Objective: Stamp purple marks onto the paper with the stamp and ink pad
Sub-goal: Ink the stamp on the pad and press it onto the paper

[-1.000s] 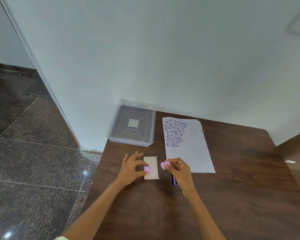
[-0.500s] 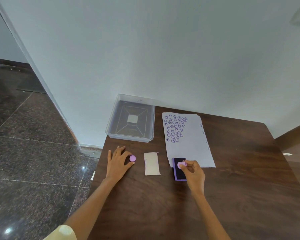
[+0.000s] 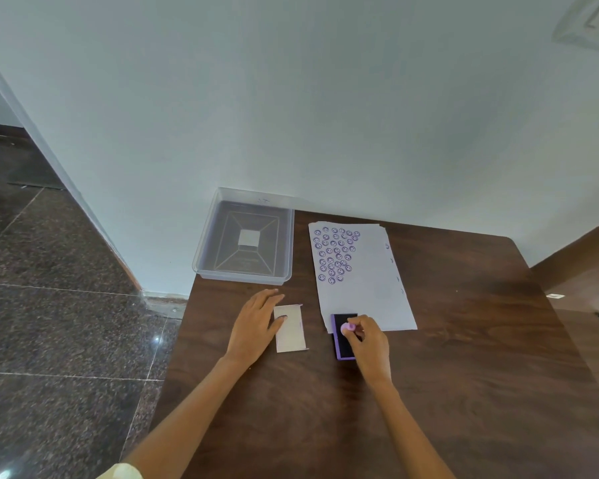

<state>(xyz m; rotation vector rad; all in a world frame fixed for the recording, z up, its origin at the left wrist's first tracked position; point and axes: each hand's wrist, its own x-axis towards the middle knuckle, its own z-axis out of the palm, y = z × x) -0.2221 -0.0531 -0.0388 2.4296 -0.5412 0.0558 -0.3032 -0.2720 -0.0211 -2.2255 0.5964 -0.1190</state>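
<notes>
A white paper (image 3: 367, 292) lies on the dark wooden table (image 3: 464, 375), with several purple smiley marks in its upper left corner. At the paper's near left corner sits the purple-framed ink pad (image 3: 342, 348), its dark surface showing. My right hand (image 3: 369, 344) pinches a small pink-purple stamp (image 3: 347, 328) and holds it down on the pad. My left hand (image 3: 255, 323) rests flat on the table, its thumb touching the left edge of a white rectangular lid (image 3: 291, 335). The stamp's small purple cap is hidden from view.
A clear plastic tray (image 3: 242, 275) stands at the table's far left corner against the wall. The table's left edge drops to a dark stone floor (image 3: 49, 323). Another wooden surface (image 3: 581, 271) juts in at the right.
My left hand set the purple cap down left of the lid and now lies flat over that spot. My right hand carried the stamp from above the lid onto the ink pad.
</notes>
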